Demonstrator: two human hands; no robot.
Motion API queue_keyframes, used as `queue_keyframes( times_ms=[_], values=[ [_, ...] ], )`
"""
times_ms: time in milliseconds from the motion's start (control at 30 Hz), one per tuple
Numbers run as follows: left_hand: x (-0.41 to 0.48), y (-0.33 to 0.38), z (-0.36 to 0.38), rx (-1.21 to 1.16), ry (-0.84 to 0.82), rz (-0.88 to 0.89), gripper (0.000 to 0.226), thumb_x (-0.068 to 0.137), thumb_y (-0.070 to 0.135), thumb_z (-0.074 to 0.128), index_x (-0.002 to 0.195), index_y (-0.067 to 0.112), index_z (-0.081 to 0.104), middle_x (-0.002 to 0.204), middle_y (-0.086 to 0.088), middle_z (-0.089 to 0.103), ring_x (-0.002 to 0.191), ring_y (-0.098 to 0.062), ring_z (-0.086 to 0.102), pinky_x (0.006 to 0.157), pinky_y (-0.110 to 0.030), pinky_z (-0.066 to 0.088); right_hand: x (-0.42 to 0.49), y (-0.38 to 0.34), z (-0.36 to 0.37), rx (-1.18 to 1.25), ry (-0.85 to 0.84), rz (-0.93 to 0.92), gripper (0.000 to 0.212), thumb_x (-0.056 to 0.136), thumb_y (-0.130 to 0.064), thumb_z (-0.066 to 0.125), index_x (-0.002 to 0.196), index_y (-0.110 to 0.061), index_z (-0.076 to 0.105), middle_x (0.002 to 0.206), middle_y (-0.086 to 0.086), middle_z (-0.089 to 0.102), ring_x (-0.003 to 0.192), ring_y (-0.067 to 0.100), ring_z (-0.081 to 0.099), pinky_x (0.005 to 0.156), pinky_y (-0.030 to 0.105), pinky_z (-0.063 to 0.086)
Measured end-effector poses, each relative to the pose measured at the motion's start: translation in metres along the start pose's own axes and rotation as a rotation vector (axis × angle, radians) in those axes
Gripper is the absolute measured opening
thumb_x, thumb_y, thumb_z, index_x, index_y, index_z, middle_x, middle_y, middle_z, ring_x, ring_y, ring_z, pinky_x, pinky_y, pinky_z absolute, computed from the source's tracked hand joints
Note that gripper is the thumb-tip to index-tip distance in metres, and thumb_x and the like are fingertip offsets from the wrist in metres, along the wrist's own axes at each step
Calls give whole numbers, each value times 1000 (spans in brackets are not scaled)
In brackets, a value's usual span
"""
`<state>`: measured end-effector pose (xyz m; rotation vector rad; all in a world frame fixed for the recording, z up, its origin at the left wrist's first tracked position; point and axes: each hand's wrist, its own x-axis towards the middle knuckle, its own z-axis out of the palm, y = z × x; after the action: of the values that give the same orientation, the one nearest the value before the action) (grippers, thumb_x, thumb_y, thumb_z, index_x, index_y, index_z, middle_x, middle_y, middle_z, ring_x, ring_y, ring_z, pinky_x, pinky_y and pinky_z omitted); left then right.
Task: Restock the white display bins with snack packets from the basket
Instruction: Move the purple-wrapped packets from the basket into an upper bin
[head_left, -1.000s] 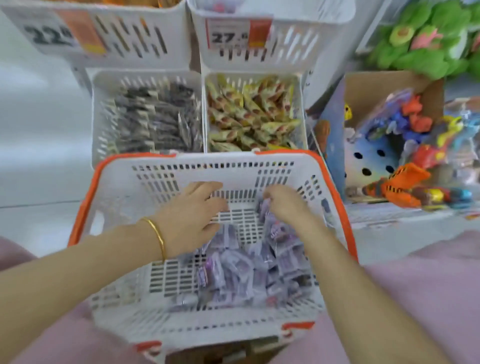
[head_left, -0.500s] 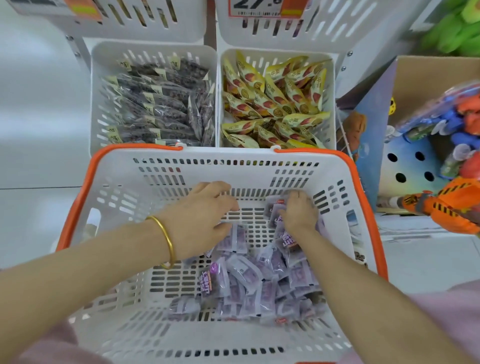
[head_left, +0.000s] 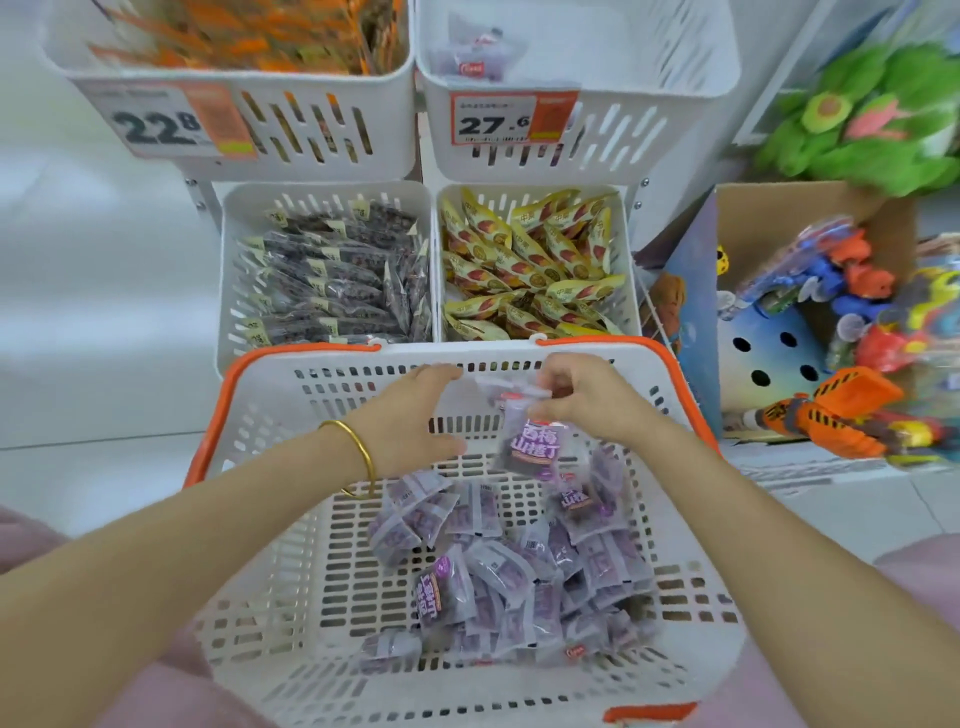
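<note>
Right hand (head_left: 589, 397) pinches a purple packet (head_left: 532, 447) above the orange-rimmed basket (head_left: 280, 410); left hand (head_left: 408, 418), fingers (head_left: 431, 376) loosely spread, beside it; price-tagged bins (head_left: 649, 119) beyond.

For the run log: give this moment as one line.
right hand grips purple packets | left hand open beside them | both over basket

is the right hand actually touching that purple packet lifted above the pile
Touching. The head view shows the right hand pinching the top of the purple packet, which hangs down from that grip.
</note>
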<state>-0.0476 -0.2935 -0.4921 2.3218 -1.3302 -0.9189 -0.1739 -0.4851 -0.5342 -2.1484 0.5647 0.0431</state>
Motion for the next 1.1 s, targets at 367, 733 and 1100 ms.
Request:
queue_keyframes(
  times_ms=[367,733,1100],
  values=[
    [-11,13,-27,-951,70,-21,21,94,28,50,97,6,51,81,-13,58,68,-18,58,78,-38,54,-40,-74,-29,800,22,-11,48,56,-9,75,100,-7,55,61,2,67,54,12,64,52,20,52],
    [-13,27,-31,-1085,-89,-109,69,85,67,26,121,18,58,113,-11,68,103,-27,65,82,-38,56,-47,-99,-36,780,198,-187,35,63,-8,71,93,-12,54,59,-2,68,56,8,65,57,20,52],
    [-16,27,-23,-751,-25,95,69,65,32,81,120,13,45,111,-6,66,97,-18,67,86,-41,55,-34,-95,-11,587,398,-244,31,73,-2,76,90,-16,54,68,3,62,62,13,55,60,22,46]
  ],
)
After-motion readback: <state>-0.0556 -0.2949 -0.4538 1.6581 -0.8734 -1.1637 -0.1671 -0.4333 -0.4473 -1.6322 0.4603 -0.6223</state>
